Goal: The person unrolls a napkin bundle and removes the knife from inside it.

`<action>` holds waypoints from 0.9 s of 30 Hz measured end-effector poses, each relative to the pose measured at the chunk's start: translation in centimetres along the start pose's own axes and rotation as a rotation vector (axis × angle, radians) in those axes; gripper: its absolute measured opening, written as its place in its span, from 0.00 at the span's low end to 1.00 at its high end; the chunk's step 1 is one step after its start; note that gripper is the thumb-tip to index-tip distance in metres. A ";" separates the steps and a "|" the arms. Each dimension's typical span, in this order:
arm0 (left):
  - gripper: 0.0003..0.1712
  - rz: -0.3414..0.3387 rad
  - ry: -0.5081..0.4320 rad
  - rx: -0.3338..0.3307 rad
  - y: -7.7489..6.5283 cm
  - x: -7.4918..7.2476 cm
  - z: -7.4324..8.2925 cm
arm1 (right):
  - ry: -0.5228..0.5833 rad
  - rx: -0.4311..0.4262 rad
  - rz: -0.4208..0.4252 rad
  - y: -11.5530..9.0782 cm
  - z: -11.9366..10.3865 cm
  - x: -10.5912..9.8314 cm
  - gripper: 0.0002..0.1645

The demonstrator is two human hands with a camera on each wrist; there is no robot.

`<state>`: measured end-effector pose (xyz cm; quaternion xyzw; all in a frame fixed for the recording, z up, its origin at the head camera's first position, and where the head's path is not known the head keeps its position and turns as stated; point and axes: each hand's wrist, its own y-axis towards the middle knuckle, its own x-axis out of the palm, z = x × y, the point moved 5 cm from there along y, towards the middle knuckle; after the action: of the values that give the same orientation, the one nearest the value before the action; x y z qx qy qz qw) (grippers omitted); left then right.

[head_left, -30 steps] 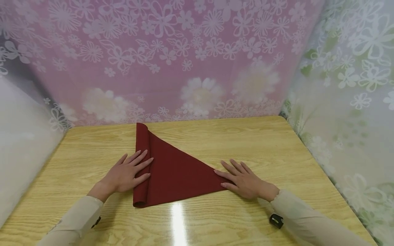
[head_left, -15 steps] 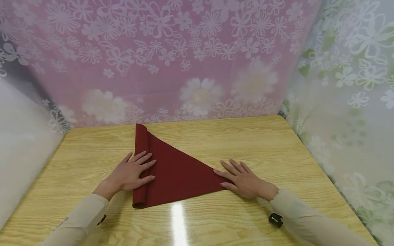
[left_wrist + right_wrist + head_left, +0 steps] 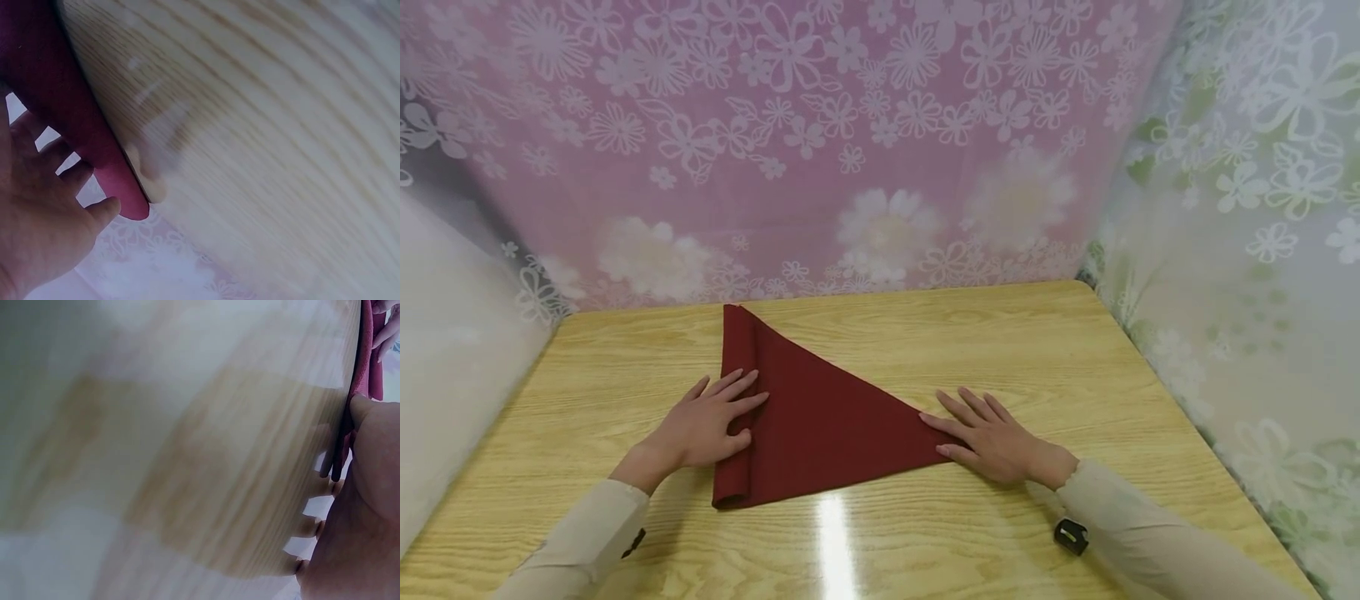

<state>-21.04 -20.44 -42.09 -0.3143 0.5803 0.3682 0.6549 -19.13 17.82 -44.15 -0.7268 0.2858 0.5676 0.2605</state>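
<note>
A dark red cloth [image 3: 835, 421] lies on the wooden table, tapering to a point at the right, with its left edge rolled into a narrow tube. Across that roll rests my left hand [image 3: 703, 429], fingers spread and mostly straight. In the left wrist view the roll [image 3: 69, 106] runs along beside the fingers and thumb. My right hand [image 3: 1003, 446] rests flat on the pointed right end, its index finger and thumb over the cloth and the other fingers on the table beyond. The cloth's tip is hidden under this hand.
The table [image 3: 1000, 333] has a wood-grain top with a bright light reflection [image 3: 835, 550] near the front. A pink flowered curtain [image 3: 850, 167] hangs behind it. Pale flowered sheets [image 3: 1240, 333] stand along the sides.
My left hand shifted slightly right, then back left over the last half second. The rolled edge has moved a little left and looks flatter at its far end. The right hand stays still.
</note>
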 end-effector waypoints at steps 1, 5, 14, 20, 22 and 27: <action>0.28 0.002 -0.006 0.005 -0.1 0.0 -0.1 | 0.000 0.003 -0.006 0.0 -0.1 0.0 0.30; 0.28 0.002 -0.027 0.003 -0.4 -0.2 -0.4 | 0.010 -0.002 -0.002 0.0 -0.1 0.0 0.30; 0.29 -0.015 -0.047 -0.039 -1.7 -0.3 -2.0 | -0.008 0.020 -0.033 0.2 0.0 0.2 0.30; 0.31 -0.006 -0.049 -0.085 -2.8 -0.6 -2.8 | 0.017 0.029 -0.026 -0.1 0.0 0.1 0.30; 0.30 0.006 -0.043 -0.074 -2.9 -0.8 -2.8 | 0.027 0.020 -0.013 -0.1 0.0 0.0 0.30; 0.26 0.015 0.003 -0.010 -2.6 -0.7 -2.2 | 0.022 0.016 -0.010 0.1 0.0 0.2 0.30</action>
<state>-20.04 -23.73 -41.74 -0.3138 0.5817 0.3756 0.6497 -19.16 17.78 -44.37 -0.7323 0.2894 0.5562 0.2659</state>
